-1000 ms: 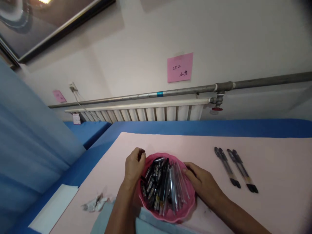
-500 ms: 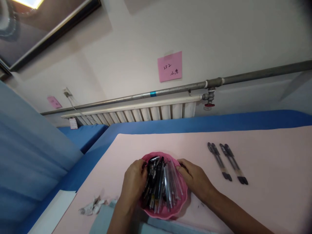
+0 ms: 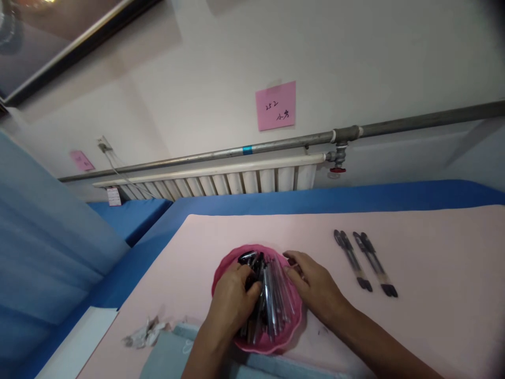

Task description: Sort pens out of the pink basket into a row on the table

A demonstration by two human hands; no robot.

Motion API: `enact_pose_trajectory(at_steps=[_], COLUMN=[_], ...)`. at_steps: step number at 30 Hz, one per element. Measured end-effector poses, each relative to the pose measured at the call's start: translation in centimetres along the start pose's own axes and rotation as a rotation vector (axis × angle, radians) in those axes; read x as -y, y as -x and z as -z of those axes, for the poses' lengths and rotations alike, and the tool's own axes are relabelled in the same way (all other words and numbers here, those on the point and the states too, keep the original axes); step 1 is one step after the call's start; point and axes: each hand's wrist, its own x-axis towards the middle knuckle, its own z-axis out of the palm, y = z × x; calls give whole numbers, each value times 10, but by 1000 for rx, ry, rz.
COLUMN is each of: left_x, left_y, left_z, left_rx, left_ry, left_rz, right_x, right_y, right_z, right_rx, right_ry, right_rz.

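A round pink basket [image 3: 221, 271] with a wavy rim holds many pens, black ones on its left side and clear-barrelled pens [image 3: 272, 300] on its right. My left hand [image 3: 234, 295] reaches over the left part of the basket, its fingers curled down among the black pens and its thumb pressed against them; the fingertips are partly hidden. At the upper right rim is my right hand [image 3: 311, 279], thumb and forefinger bent around the edge. Right of the basket, two pairs of black-capped pens [image 3: 353, 260] lie side by side on the pink sheet [image 3: 442, 252].
Crumpled wrapping [image 3: 145, 334] lies to the left, beside a folded blue-grey cloth [image 3: 169, 352] at the front edge. A blue curtain [image 3: 43, 252] hangs at far left. Behind the table are a radiator [image 3: 229, 181], a pipe and a pink note [image 3: 276, 105] on the wall.
My left hand has moved from the basket's left rim rightward onto the black pens inside. My right hand stays at the right rim, with its fingers slightly lifted.
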Motion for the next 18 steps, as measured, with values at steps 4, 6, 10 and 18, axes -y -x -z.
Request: enact_pose_trajectory(at_steps=[4, 6, 10, 18], left_x=[-5, -6, -8, -3], left_y=[4, 5, 7, 5], left_z=[-3, -4, -4, -2], left_rx=[-10, -38, -39, -34], left_ry=[-90, -119, -133, -11], left_rz=[100, 138, 158, 171], right_x=[11, 18, 23, 16], right_y=[2, 4, 8, 6], right_z=[7, 9, 5, -2], right_rx=[-93, -64, 52, 110], right_ry=[114, 194, 322, 177], right_rz=[139, 184, 178, 43])
